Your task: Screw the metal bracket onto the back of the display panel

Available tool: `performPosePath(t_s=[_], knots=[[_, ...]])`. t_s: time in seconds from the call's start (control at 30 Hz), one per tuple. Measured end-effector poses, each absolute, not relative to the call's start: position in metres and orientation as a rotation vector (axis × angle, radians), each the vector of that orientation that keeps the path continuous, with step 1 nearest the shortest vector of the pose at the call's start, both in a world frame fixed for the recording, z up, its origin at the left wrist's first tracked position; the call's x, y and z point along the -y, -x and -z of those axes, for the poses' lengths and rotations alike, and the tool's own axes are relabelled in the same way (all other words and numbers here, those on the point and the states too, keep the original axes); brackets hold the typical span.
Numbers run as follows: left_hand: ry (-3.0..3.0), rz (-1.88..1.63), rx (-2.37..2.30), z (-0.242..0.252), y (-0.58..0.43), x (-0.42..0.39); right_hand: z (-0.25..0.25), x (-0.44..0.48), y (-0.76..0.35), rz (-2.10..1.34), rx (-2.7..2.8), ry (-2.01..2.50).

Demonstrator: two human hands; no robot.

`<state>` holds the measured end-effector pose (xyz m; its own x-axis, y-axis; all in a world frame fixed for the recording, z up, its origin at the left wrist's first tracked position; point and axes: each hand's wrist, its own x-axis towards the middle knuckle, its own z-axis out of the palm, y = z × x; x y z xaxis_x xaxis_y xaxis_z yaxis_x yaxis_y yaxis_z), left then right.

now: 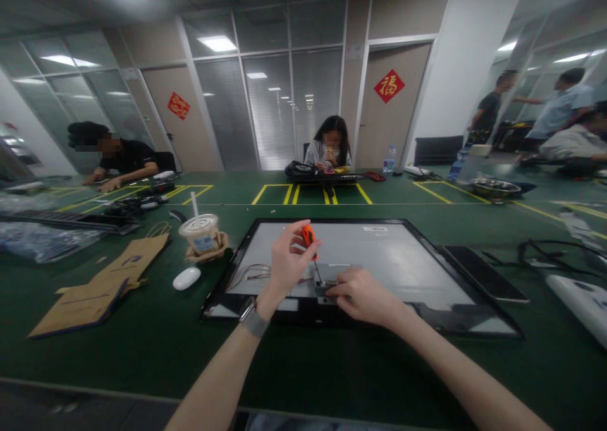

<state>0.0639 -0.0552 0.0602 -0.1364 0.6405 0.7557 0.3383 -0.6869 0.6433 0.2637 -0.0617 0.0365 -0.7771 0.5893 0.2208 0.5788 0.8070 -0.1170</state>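
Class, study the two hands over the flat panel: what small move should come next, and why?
Probably the left hand should twist the orange screwdriver in place, keeping it upright. Its tip sits on the small metal part near the front edge of the panel, and the right hand rests on that part beside the tip, steadying it.

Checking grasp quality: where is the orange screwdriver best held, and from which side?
Likely the screwdriver by its orange handle, from the upper left like the left hand: it stands near upright, tip on the panel, and the right hand blocks the right.
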Motion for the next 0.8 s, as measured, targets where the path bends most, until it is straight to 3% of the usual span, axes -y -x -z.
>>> performPosePath(t_s=[0.47,0.8], knots=[[-2.010,-1.835,-1.048,-0.052,-0.072,0.056,-0.030,0.048,-0.275,-0.163,2.545,0.904],[-2.061,-1.813,-1.055,-0.047,-0.075,0.056,-0.016,-0.006,-0.337,-0.044,2.121,1.300]])
